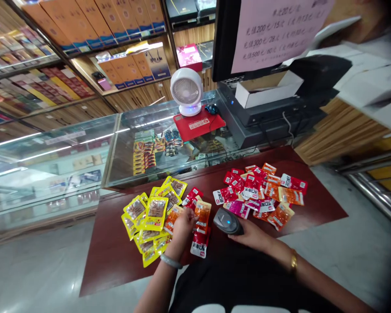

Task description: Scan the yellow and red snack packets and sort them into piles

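My left hand (183, 227) rests on an orange snack packet (202, 214) at the right edge of a pile of yellow snack packets (151, 217) on a dark red table (111, 248). A red packet (200, 245) lies just below that hand. In my right hand (252, 234) is a grey handheld barcode scanner (227, 221) with a blue light, pointed toward the packets under the left hand. A heap of red, pink and orange packets (263, 191) lies to the right, just beyond the scanner.
A glass display counter (124, 143) stands behind the table, with a white desk fan (186, 91) on a red mat (198, 124). A monitor with a pink paper notice (273, 30) and a register base stand at the right. Shelves of boxed goods (84, 26) line the back wall.
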The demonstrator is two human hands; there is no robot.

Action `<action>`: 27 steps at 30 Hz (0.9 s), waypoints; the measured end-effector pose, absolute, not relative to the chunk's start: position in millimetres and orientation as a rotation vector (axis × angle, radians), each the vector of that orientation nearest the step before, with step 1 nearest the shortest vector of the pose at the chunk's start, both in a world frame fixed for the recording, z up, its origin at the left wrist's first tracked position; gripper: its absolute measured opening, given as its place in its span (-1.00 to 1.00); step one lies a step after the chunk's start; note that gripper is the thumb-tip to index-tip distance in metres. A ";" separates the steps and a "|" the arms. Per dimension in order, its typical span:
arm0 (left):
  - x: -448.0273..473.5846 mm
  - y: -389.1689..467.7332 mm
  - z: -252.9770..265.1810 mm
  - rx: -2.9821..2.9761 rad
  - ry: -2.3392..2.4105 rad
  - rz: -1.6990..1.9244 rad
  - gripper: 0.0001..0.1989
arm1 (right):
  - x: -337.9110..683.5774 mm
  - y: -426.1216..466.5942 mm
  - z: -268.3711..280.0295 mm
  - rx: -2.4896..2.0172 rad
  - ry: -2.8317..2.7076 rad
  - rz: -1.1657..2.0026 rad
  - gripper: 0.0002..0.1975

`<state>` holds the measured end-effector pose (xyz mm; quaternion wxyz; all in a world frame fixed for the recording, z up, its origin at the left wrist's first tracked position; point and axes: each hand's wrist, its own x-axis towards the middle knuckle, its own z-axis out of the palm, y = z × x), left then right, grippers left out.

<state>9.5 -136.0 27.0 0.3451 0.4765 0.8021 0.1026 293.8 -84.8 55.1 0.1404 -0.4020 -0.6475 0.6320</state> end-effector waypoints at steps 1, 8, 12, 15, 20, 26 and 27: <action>14.7 -132.2 27.6 1.263 2.041 0.289 -0.90 | 293.7 -84.3 56.7 -1.166 -1.855 1.822 -0.37; 28.6 -114.0 31.0 1.500 1.958 0.278 -0.95 | 302.6 -84.4 61.2 -1.236 -1.770 1.821 -0.46; 48.9 -86.5 30.7 1.417 1.920 0.381 -0.92 | 311.4 -90.4 54.4 -1.268 -1.788 1.766 -0.48; 78.5 -58.1 32.9 1.354 1.710 0.560 -0.83 | 314.4 -95.2 48.6 -1.300 -1.823 1.754 -0.53; 94.7 -43.4 33.7 1.390 1.423 0.637 -0.56 | 314.7 -97.3 45.1 -1.348 -1.851 1.761 -0.56; 31.3 -79.4 26.0 1.650 2.254 0.025 -0.53 | 317.5 -98.6 37.4 -1.307 -1.843 1.785 -0.51; 21.8 -82.8 25.0 1.645 2.334 -0.071 -0.52 | 317.7 -99.0 35.9 -1.303 -1.849 1.787 -0.51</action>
